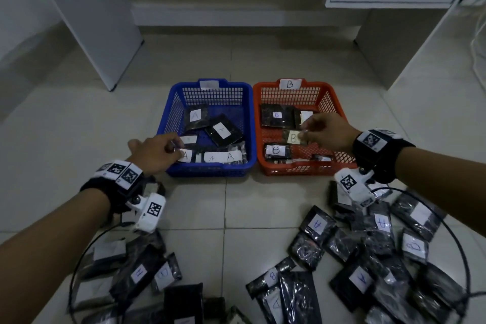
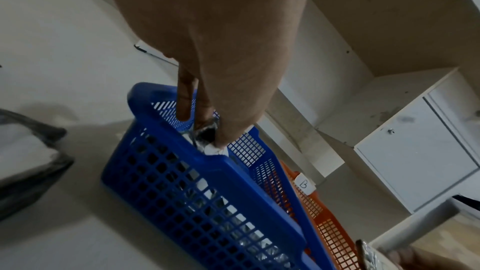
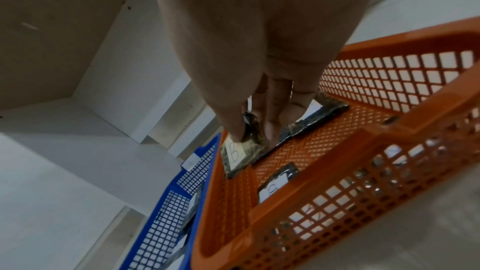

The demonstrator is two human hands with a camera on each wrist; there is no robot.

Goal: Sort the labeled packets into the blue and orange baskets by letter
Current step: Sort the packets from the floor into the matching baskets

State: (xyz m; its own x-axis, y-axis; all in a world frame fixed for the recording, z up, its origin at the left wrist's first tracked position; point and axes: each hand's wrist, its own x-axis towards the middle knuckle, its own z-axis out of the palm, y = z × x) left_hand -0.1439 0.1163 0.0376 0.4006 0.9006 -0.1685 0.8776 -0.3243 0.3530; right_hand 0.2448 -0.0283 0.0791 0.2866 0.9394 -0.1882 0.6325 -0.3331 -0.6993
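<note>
The blue basket holds several dark packets with white A labels. Over its near left corner my left hand pinches an A packet; in the left wrist view thumb and finger close on that packet just above the blue basket rim. The orange basket, tagged B, holds several B packets. My right hand pinches a B packet above the basket floor. In the right wrist view the fingers grip that B packet inside the orange basket.
Loose dark labeled packets lie in a heap on the tiled floor at the near right and near left. Black cables loop over both heaps. White cabinet panels stand behind the baskets. Bare tiles separate the baskets from the heaps.
</note>
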